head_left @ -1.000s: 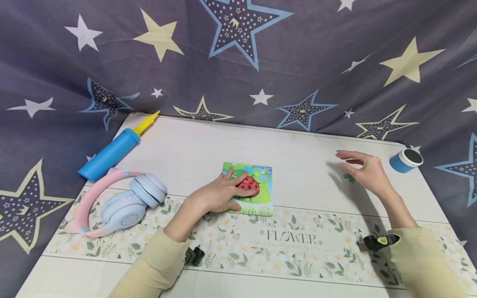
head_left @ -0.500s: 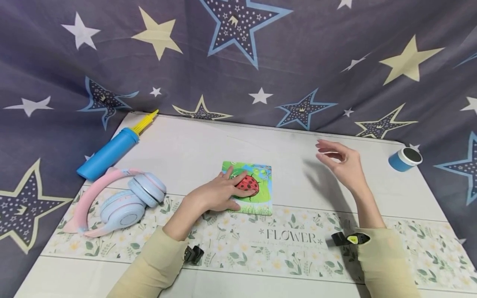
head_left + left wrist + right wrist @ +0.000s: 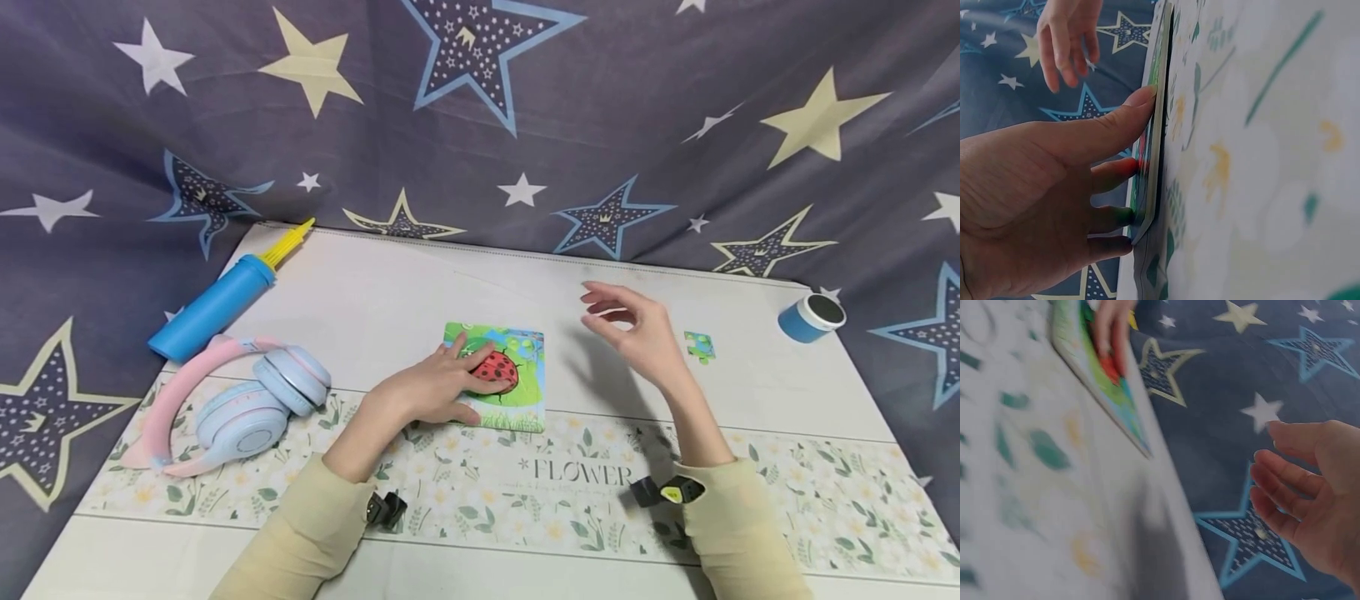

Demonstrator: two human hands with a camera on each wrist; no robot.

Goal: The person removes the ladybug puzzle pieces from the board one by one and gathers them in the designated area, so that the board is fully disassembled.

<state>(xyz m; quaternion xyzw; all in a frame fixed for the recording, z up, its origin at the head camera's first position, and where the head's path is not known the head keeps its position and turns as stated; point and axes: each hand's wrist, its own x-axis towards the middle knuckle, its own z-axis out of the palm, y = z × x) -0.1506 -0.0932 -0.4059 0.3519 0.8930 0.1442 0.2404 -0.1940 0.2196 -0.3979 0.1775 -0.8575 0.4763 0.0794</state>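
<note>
A square ladybug jigsaw puzzle (image 3: 525, 392) lies flat near the middle of the table, green and blue with a red ladybug. My left hand (image 3: 435, 387) rests on its left part with fingers spread, covering some of the picture. In the left wrist view, the fingertips (image 3: 1124, 166) press on the puzzle's face and the thumb touches near its edge. To the right of the puzzle, my right hand (image 3: 633, 333) hovers over the table, fingers loosely bent and nothing between them. Beyond that hand lies a loose jigsaw piece (image 3: 701, 347), green and blue.
Pink and blue headphones (image 3: 240, 417) lie on the left. Behind them is a blue hand pump (image 3: 217, 304) with a yellow nozzle. A small blue-and-white jar (image 3: 812, 318) with a dark top stands at the far right. A starry curtain (image 3: 420, 125) hangs behind the table.
My right hand has moved left, away from the loose jigsaw piece and toward the puzzle, leaving the piece in full sight. The left hand stays on the puzzle.
</note>
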